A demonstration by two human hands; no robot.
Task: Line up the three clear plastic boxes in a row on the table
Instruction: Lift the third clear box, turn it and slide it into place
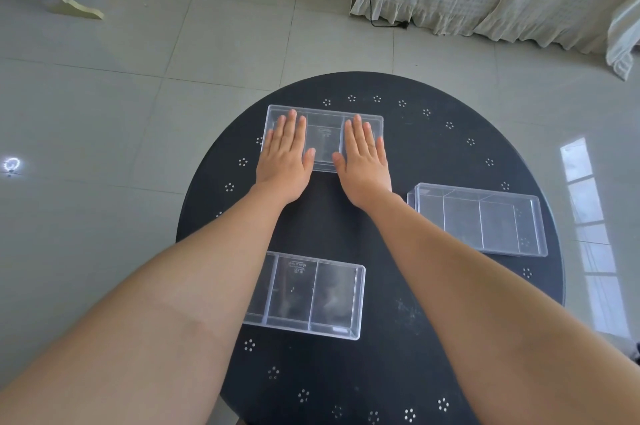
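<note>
My left hand (284, 156): It lies flat and open, palm down, on the left end of the far box (323, 137). My fingers are straight and point away from me. It is pressing on top, not gripping.

My right hand (365, 158): It is flat and open too, palm down, on the right part of the same box. The thumbs of both hands point toward each other, with a gap of clear plastic between them.

Far box: It is right under both hands, out near the far edge of the desk (415, 372). Its long side runs left to right, across my fingers. Both hands are on it, so neither is nearer.

Right box (479, 218): It sits back toward me and off to the right of my right hand, just beside my right forearm. Its long side also runs mostly left to right, tipped a little. My right hand is the nearer one.

Near box (308, 296): It sits close to my body, well behind both hands. My left forearm covers its left end. Its long side runs left to right as well.

What matters next: The three boxes are spread out, not in one row yet. I think the far box has to slide back toward me, or the other two must come up to it.

My arms: Both are stretched out nearly straight in front of me.
</note>
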